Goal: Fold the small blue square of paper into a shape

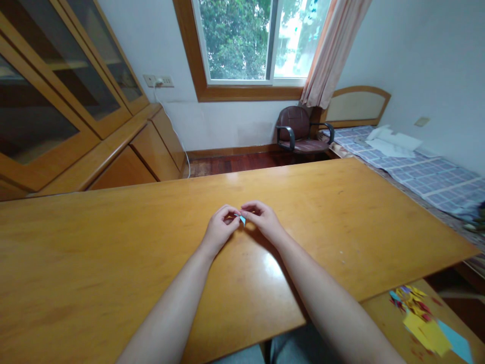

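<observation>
A small piece of light blue paper (243, 220), with a pointed corner hanging down, is held between my two hands over the wooden table (132, 253). My left hand (223, 225) pinches its left side between thumb and fingers. From the right, my right hand (262, 216) pinches its upper edge. Fingertips of both hands almost meet and cover much of the paper, so its full shape is hidden.
At the lower right, a lower surface carries a pile of small coloured paper pieces (413, 301), yellow sheets (428, 332) and a light blue sheet (454, 341). Beyond the table stand a chair (295, 126), a bed (435, 174) and a glass-door cabinet (109, 124).
</observation>
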A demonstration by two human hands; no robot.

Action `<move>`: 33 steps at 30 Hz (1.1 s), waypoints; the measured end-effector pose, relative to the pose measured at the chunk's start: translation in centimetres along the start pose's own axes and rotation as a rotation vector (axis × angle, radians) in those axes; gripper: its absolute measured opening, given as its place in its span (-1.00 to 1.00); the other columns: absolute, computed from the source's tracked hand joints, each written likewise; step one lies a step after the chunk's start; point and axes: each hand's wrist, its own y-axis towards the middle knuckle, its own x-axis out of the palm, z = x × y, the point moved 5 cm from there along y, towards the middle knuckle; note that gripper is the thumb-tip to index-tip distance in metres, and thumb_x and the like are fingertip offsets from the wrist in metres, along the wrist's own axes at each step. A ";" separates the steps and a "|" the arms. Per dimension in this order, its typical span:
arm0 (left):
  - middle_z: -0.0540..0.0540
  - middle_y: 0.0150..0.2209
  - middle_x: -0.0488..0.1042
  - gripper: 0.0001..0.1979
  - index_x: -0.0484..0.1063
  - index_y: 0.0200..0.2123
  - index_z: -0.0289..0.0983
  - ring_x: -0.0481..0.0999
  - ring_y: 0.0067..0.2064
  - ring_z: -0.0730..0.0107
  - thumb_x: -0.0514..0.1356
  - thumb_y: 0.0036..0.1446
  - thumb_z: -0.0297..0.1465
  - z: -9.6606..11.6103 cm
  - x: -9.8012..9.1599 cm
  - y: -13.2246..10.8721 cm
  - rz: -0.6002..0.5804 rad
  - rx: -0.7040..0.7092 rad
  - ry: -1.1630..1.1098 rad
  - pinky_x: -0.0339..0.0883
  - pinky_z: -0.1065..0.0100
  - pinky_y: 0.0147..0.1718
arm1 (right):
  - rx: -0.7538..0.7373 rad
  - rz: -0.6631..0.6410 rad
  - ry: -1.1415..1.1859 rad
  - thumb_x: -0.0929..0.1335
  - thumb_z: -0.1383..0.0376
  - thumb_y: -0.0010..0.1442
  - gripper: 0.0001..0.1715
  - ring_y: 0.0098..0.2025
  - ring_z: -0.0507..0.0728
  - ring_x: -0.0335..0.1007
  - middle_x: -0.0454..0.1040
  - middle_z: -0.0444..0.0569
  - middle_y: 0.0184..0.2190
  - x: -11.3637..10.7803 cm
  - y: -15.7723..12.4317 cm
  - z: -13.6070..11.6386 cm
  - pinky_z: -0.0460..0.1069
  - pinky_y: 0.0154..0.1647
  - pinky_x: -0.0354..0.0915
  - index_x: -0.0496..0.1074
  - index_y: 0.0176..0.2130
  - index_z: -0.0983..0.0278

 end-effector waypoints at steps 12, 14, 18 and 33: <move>-0.05 -0.35 0.52 -0.90 0.49 -0.39 -0.26 0.51 -0.26 0.35 0.25 0.06 -0.35 0.8 -0.4 0.1 0.053 0.038 0.073 0.38 0.36 -0.21 | -0.003 -0.019 0.064 0.49 0.18 -0.02 -0.61 -0.26 0.06 0.40 0.47 -0.09 -0.32 0.1 0.0 0.2 -0.01 -0.19 0.35 0.42 -0.19 0.22; -0.04 -0.34 0.49 -0.90 0.47 -0.38 -0.26 0.50 -0.26 0.36 0.25 0.07 -0.35 0.9 -0.6 0.1 0.086 0.041 0.076 0.38 0.37 -0.22 | 0.023 -0.005 0.086 0.51 0.18 -0.06 -0.58 -0.30 0.06 0.41 0.46 -0.11 -0.34 0.2 0.0 0.2 0.00 -0.21 0.36 0.38 -0.21 0.21; -0.03 -0.32 0.45 -0.91 0.45 -0.35 -0.26 0.48 -0.25 0.39 0.23 0.10 -0.36 1.4 -1.2 -0.1 0.180 0.067 0.100 0.39 0.39 -0.24 | 0.052 0.008 0.073 0.50 0.15 -0.05 -0.60 -0.35 0.05 0.43 0.46 -0.12 -0.36 0.2 -0.1 0.4 -0.01 -0.24 0.36 0.34 -0.27 0.23; -0.05 -0.30 0.50 -0.90 0.48 -0.31 -0.25 0.51 -0.23 0.37 0.22 0.14 -0.34 2.3 -0.8 -0.5 0.143 0.133 0.165 0.40 0.37 -0.20 | 0.080 -0.002 0.067 0.46 0.04 0.02 -0.64 -0.37 0.03 0.38 0.46 -0.10 -0.39 0.4 -0.1 1.1 -0.05 -0.30 0.36 0.43 -0.37 0.27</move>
